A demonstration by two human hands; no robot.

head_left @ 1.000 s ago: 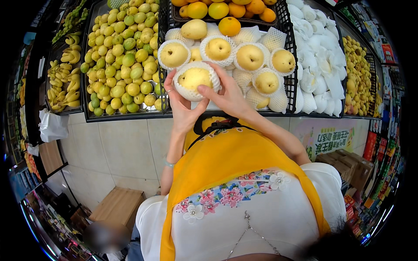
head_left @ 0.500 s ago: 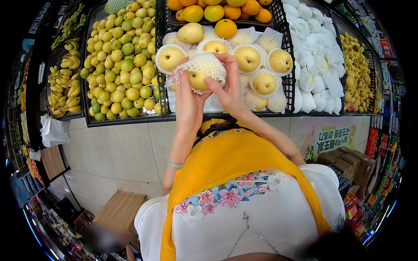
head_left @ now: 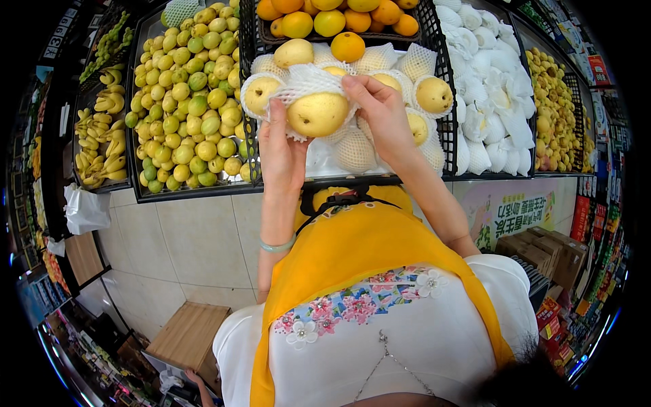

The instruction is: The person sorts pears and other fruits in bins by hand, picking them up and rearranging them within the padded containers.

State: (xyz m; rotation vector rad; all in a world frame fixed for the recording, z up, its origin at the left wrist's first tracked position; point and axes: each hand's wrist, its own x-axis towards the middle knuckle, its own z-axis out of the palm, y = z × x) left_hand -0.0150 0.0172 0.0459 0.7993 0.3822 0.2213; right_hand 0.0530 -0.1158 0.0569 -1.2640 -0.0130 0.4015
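A large yellow pear (head_left: 317,115) is held up between my two hands, over the crate of pears. White foam netting (head_left: 305,80) covers its far side, while the side facing me is bare. My left hand (head_left: 281,150) supports the pear from the left, its fingers partly hidden behind the fruit. On the other side, my right hand (head_left: 385,117) pinches the edge of the netting close to the pear. Behind and beside my hands lie more pears in foam nets, such as a netted pear (head_left: 434,95) at the right and another netted pear (head_left: 261,95) at the left.
Oranges (head_left: 339,20) fill a basket behind the pears. Yellow-green round fruit (head_left: 190,102) and bananas (head_left: 102,142) lie to the left. White-wrapped fruit (head_left: 485,81) is at the right, beyond the black crate wall (head_left: 449,88). Cardboard boxes (head_left: 549,254) stand on the floor at right.
The netting has slid back, baring more of the pear's near side. My right hand has shifted right and its fingertips have moved up to the netting's edge.
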